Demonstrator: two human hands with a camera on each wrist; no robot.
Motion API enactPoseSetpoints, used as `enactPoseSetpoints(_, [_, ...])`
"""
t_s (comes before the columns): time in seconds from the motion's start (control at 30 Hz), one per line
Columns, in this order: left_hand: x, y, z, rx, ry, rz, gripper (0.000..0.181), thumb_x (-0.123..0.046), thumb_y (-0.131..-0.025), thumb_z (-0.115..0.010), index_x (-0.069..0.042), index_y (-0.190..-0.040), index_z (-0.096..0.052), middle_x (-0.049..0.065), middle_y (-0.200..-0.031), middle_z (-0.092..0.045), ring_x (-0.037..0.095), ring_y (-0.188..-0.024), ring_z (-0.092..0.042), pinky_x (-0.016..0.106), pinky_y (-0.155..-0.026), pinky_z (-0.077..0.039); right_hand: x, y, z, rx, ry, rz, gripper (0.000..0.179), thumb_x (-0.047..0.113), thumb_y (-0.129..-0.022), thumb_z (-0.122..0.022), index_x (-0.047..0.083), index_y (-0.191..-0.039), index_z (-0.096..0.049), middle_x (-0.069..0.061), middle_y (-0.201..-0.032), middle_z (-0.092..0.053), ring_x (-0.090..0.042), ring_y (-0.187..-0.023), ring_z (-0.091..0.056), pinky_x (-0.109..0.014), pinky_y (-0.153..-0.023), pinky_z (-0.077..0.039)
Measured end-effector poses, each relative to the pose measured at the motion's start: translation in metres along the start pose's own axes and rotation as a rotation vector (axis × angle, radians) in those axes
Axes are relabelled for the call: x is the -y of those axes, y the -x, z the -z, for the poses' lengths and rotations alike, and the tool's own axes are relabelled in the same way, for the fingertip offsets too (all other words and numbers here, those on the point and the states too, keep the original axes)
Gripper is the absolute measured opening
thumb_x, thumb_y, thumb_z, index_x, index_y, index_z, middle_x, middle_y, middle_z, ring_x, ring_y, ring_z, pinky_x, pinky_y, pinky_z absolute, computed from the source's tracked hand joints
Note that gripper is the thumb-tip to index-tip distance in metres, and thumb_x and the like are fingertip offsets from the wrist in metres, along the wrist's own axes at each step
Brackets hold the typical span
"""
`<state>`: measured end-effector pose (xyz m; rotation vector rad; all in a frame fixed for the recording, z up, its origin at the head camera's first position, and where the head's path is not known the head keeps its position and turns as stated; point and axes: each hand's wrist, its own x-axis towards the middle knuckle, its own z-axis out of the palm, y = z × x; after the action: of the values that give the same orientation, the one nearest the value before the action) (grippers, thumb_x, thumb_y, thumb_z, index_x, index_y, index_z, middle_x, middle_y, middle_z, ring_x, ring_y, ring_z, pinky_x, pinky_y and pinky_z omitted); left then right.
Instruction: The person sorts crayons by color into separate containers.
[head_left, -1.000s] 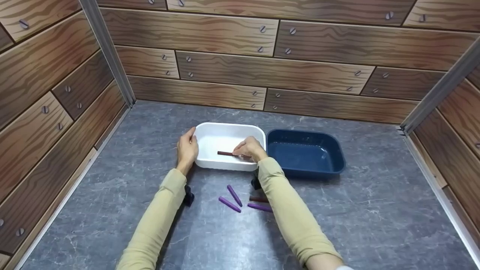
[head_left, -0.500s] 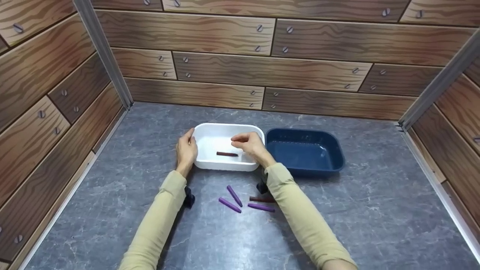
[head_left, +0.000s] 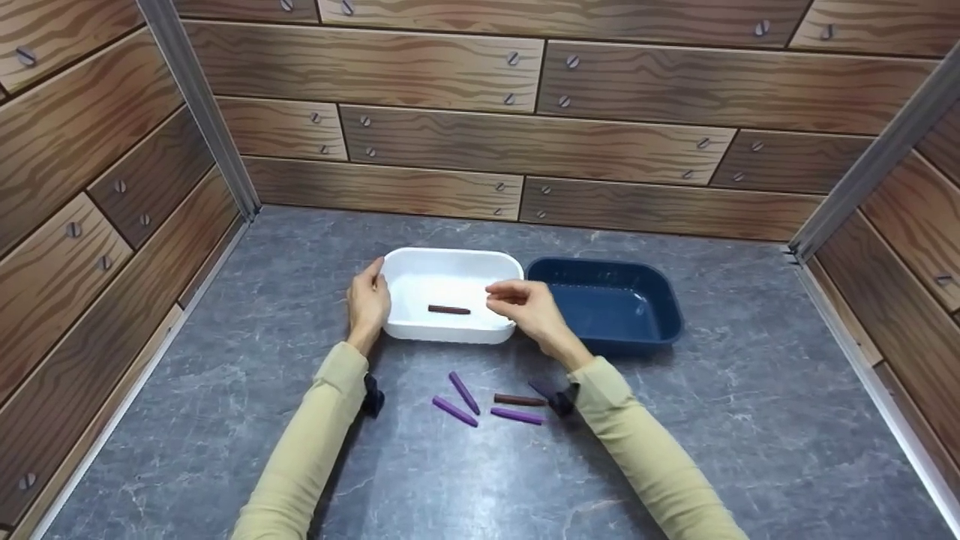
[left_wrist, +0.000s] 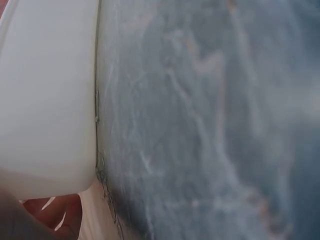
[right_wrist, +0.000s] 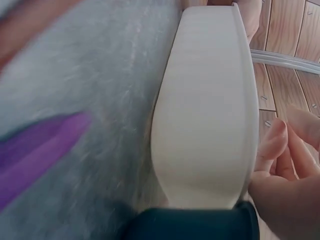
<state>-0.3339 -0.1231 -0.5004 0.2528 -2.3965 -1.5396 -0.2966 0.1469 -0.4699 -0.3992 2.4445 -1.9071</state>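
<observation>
My left hand (head_left: 367,306) holds the left end of a white plastic tub (head_left: 454,332), its fingers against the outer wall. A brown crayon (head_left: 448,309) lies on the tub's floor. Over the tub's right rim hovers my right hand (head_left: 532,309), thumb and fingertips apart with nothing between them. On the table in front lie purple crayons (head_left: 464,393) and a brown crayon (head_left: 519,400). The right wrist camera partly covers another purple crayon (head_left: 540,387). Close up in the right wrist view, one purple crayon (right_wrist: 37,150) looks blurred.
A dark blue tub (head_left: 607,346) stands right beside the white one, on its right. The grey marbled tabletop (head_left: 765,420) is bounded by wood-patterned walls (head_left: 420,139) at the back and both sides.
My right hand has let go of the brown crayon, leaving it in the white tub, then lifted and drawn back to the right. The left hand stays at the tub.
</observation>
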Motion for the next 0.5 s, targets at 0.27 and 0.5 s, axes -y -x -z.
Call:
enactPoseSetpoints(0.27, [0.001,-0.001,-0.001,0.018,-0.01,0.009,0.041,-0.01,-0.104,-0.041,-0.006,-0.143,-0.05,0.012,-0.147,-0.05,0.026,-0.138,-0.045,0.037,-0.114,-0.037,-0.005,0.025,0.026,-0.007,-0.052,-0.04,0.033,0.007,-0.085,-0.075,-0.006,-0.115,-0.068,-0.011,-0.101,-0.074,-0.006,-0.081,-0.066,-0.019,-0.065,-0.051])
enactPoseSetpoints(0.5, [0.001,0.0,0.0,0.015,-0.019,0.006,0.041,-0.01,-0.103,-0.042,-0.007,-0.143,-0.05,0.012,-0.147,-0.05,0.027,-0.138,-0.045,0.038,-0.114,-0.037,-0.008,0.057,0.05,0.006,-0.052,-0.069,0.034,0.006,-0.085,-0.075,-0.008,-0.115,-0.067,-0.022,-0.106,-0.072,-0.006,-0.076,-0.067,-0.021,-0.058,-0.05])
